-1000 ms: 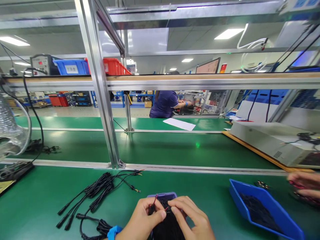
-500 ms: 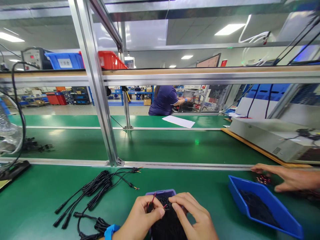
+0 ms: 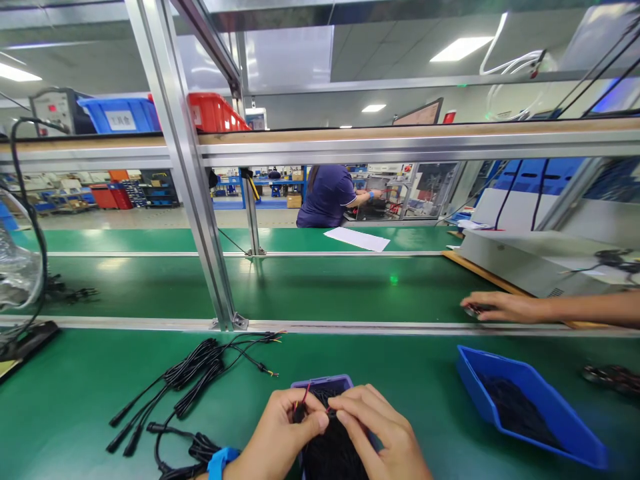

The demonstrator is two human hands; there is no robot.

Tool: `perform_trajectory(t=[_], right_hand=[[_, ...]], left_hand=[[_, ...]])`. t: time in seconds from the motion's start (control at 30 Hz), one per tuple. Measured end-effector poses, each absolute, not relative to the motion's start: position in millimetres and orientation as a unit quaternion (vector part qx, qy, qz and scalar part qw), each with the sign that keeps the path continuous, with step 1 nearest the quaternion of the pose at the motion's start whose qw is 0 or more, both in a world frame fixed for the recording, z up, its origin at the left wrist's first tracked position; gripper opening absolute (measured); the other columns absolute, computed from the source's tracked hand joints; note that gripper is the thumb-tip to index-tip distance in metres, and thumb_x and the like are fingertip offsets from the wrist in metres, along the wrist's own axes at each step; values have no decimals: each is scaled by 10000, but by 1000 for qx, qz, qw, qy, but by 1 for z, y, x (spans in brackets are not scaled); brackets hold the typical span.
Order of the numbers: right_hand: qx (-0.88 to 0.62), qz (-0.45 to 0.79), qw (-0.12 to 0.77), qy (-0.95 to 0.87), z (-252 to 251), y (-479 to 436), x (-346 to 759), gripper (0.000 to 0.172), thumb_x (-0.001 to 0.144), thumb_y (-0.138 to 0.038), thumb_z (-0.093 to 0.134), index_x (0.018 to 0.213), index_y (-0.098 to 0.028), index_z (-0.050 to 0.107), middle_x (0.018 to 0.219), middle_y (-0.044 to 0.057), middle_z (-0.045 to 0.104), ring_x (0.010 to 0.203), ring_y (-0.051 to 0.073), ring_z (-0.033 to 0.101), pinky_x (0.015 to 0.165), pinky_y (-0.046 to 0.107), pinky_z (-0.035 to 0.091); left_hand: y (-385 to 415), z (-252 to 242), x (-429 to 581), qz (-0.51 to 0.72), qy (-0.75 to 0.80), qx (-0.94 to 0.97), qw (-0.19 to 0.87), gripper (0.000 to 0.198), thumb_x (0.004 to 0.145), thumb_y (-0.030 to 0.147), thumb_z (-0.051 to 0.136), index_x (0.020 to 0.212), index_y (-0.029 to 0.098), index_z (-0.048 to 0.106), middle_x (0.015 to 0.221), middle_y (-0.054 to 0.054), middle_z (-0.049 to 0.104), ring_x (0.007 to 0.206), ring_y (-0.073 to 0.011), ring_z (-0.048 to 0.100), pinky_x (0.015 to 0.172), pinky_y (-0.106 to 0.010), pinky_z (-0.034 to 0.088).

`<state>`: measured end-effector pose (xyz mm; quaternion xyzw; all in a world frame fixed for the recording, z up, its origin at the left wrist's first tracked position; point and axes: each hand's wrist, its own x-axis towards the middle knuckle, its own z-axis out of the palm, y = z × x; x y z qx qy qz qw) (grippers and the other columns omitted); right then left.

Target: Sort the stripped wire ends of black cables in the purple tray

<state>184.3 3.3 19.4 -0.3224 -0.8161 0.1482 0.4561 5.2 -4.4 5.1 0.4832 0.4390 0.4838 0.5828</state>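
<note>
The left hand (image 3: 277, 430) and right hand (image 3: 377, 433) pinch a black wire bundle (image 3: 333, 447); a co-worker's hand (image 3: 500, 308) has moved beyond the rail (image 3: 350, 327)

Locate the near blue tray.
The blue tray sits at lower right of the head view, on the green workbench, right of the person's right hand.

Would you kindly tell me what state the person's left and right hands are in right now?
Left hand: closed, pinching the red wire ends of the black cable bundle.
Right hand: closed, fingertips gripping the same bundle.
</note>
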Motion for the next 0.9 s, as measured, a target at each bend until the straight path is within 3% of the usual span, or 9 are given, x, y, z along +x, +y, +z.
perform_trajectory(t=[0.17, 0.33, 0.47, 0.7, 0.9], right_hand=[[-293, 115, 435, -843, 20, 5, 187, 350, 1005, -147, 443, 1175, -285, 716, 815, 45, 696, 726, 185, 645, 621, 274, 556], [-364, 167, 498, -769, 17, 5, 188, 233, 1014, -264, 520, 1100, -260, 737, 855, 51, 722, 788, 200, 685, 718, 288, 577], [-381, 203, 500, -751, 15, 5, 184, 273, 1021, -348, 507, 990, -245, 757, 827, 50, 735, 763, 203, 698, 711, 283, 579], [-355, 195, 495, -769, 23, 2, 181, 206, 995, -214, 532, 983, -258, 733, 848, 22, 725, 775, 183, 669, 726, 279, 545], [-319, 202, 465, -801, 20, 2, 181, 250, 980, -133, 506, 1038, -262, 712, 845, 19, 702, 774, 180, 641, 704, 277, 522]], left_hand=[[-5, 4, 5, 486, 426, 470, 600, 456, 656, 583, 828, 628, 161, 658, 531, 47, 543, 484, -70, 316, 572, -232, 347], [-7, 8, 3, 471, 436, 479, 599, 443, 702, 575, 798, 649, 166, 635, 544, 54, 527, 491, -70, 313, 563, -223, 322], [-8, 12, 2, 450, 443, 510, 584, 451, 711, 590, 778, 666, 155, 666, 589, 25, 562, 568, -108, 412, 603, -239, 354], [-9, 13, 3, 454, 440, 519, 575, 423, 742, 556, 763, 671, 149, 673, 615, 10, 585, 619, -131, 461, 625, -247, 373], [-8, 11, 4, 457, 438, 519, 575, 406, 727, 534, 780, 649, 149, 677, 625, 0, 615, 633, -138, 481, 645, -251, 390]])
